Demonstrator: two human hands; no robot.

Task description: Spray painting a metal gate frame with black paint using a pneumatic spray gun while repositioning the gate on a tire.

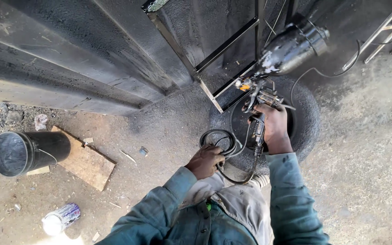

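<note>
My right hand grips the handle of a paint spray gun whose dark, paint-spattered cup points up toward a black metal frame. My left hand holds a coiled loop of the black air hose that runs to the gun's handle. Both hands hover over an old tyre lying on the ground. The frame's lower corner rests at the tyre's edge.
A large black-painted metal panel fills the upper left. A black bucket lies beside a wooden board on the dirt. A tin can lies at lower left. Metal rails lean at upper right.
</note>
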